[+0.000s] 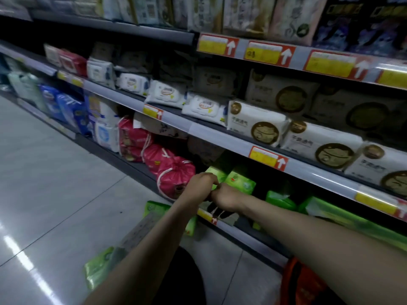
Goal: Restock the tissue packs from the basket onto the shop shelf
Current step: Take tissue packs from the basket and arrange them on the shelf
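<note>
Shop shelving (220, 137) fills the view in tiers above a pale tiled floor (44, 172), with white wipe packs on the middle tier and green tissue packs along the bottom one. On that bottom shelf (248, 235) four green packs can be counted, though more may be hidden in the dark at the back. Two further green packs lie on the floor, one (154, 210) by the shelf lip and one (97, 269) nearer the camera; three red drawstring bags (174, 179) stand just to the left. An orange basket (301, 282) is seen at the lower right edge. Both hands are closed around the leftmost green pack (217, 173), the left hand (201, 187) curled over its near corner and the right hand (224, 198) touching it. The pack would best be pushed back squarely and stood upright beside its neighbour (242, 182), so that the row is kept flush.
</note>
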A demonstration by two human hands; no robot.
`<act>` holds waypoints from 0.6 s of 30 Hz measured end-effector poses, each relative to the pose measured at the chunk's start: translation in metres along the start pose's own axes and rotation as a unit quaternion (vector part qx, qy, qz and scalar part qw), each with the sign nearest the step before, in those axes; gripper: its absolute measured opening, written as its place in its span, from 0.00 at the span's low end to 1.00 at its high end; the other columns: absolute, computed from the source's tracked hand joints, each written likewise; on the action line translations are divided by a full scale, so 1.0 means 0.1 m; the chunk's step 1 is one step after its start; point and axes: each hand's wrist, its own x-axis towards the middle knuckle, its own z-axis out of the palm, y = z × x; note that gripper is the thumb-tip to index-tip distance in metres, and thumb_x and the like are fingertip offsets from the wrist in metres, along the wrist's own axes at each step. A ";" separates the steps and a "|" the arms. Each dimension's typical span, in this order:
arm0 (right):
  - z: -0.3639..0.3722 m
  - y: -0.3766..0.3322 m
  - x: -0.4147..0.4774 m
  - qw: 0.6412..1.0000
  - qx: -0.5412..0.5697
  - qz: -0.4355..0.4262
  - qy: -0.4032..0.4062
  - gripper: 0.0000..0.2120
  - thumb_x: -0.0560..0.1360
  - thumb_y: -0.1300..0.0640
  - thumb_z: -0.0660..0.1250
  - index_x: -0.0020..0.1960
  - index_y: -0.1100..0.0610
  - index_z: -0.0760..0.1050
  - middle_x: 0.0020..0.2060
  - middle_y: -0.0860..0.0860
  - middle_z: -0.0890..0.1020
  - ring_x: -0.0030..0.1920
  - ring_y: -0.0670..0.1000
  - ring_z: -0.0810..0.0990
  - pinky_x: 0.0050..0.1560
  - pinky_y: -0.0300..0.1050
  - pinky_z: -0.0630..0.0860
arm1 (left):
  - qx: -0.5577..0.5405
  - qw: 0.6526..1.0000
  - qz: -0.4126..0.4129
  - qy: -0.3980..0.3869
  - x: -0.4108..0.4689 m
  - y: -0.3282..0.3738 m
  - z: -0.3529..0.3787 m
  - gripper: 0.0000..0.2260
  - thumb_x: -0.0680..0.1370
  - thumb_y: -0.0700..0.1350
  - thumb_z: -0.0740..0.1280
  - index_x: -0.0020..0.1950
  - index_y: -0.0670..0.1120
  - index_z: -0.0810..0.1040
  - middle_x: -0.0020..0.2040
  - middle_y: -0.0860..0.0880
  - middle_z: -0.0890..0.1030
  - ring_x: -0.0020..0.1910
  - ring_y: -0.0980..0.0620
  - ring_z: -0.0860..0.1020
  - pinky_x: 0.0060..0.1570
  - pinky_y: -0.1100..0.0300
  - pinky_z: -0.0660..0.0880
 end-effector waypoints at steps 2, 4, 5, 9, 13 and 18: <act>0.07 -0.16 -0.06 0.997 -0.050 -0.050 0.014 0.16 0.83 0.56 0.61 0.60 0.62 0.83 0.52 0.59 0.88 0.44 0.57 0.87 0.44 0.50 0.84 | 0.009 1.000 0.017 -0.002 -0.09 -0.02 -0.32 0.04 0.80 0.40 0.64 0.48 0.47 0.76 0.39 0.51 0.77 0.34 0.55 0.75 0.41 0.59 0.76; 0.21 -0.34 -0.14 0.989 -0.098 -0.106 0.032 0.15 0.82 0.53 0.61 0.53 0.60 0.84 0.51 0.59 0.87 0.49 0.59 0.86 0.50 0.55 0.82 | 0.005 1.000 0.009 0.004 -0.17 -0.10 -0.72 0.03 0.81 0.39 0.64 0.52 0.46 0.76 0.43 0.47 0.79 0.36 0.54 0.77 0.40 0.58 0.77; 0.31 -0.44 -0.20 0.985 -0.112 -0.130 0.032 0.16 0.83 0.49 0.62 0.47 0.58 0.84 0.50 0.58 0.87 0.49 0.59 0.85 0.50 0.54 0.81 | 0.003 1.000 0.005 0.014 -0.22 -0.16 -0.92 0.03 0.82 0.39 0.64 0.54 0.45 0.76 0.46 0.46 0.79 0.37 0.53 0.78 0.40 0.58 0.77; 0.88 -0.77 -0.28 0.968 -0.188 -0.161 -0.033 0.18 0.80 0.43 0.64 0.48 0.58 0.80 0.50 0.58 0.82 0.49 0.57 0.80 0.48 0.48 0.76 | 0.006 0.993 -0.038 0.112 -0.38 -0.59 -1.71 0.06 0.82 0.44 0.63 0.57 0.45 0.78 0.51 0.47 0.80 0.49 0.43 0.82 0.50 0.52 0.78; 1.76 -0.90 -0.26 0.953 -0.261 -0.123 -0.089 0.17 0.81 0.50 0.63 0.64 0.59 0.78 0.61 0.61 0.80 0.62 0.63 0.80 0.62 0.54 0.78 | -0.022 0.970 -0.166 0.178 -0.52 -1.27 -2.22 0.15 0.79 0.44 0.66 0.64 0.38 0.76 0.59 0.41 0.77 0.48 0.40 0.80 0.47 0.53 0.76; 2.56 -0.74 0.02 0.980 -0.154 0.064 -0.107 0.28 0.78 0.48 0.61 0.75 0.59 0.73 0.70 0.61 0.77 0.66 0.63 0.79 0.66 0.58 0.79 | 0.030 0.953 -0.288 0.094 -0.64 -1.82 -2.38 0.23 0.77 0.54 0.69 0.68 0.44 0.73 0.67 0.40 0.73 0.61 0.37 0.77 0.53 0.51 0.77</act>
